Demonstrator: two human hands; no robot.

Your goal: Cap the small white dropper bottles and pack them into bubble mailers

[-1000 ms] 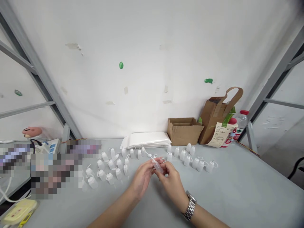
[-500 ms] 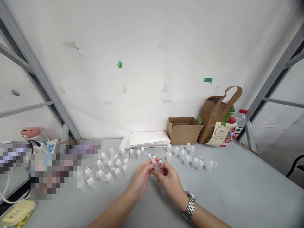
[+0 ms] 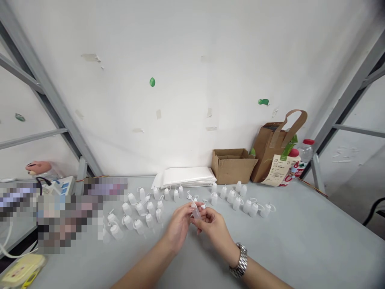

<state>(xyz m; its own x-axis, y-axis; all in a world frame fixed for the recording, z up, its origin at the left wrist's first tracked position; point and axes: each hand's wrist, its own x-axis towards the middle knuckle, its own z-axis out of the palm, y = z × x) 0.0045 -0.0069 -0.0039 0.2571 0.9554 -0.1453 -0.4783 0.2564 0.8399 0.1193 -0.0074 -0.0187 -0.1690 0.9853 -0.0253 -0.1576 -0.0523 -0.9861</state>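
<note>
A small translucent squeeze bottle is held between my two hands above the grey table. My left hand has its fingers closed at the bottle's upper end, near the white cap. From the right, my right hand pinches the lower part of the bottle. Just behind my fingers are more small bottles or caps, partly hidden. To the left stand several bottles with looped caps, in loose rows. Another group of such bottles is on the right.
White flat packages lie against the wall, beside an open cardboard box. A brown paper bag and red-capped bottles stand at the back right. A yellow case and power strip are at the left.
The held bottle has shifted slightly left and stands a little more upright, with my right hand moved slightly left too. The bottles on the table have stayed in place.
</note>
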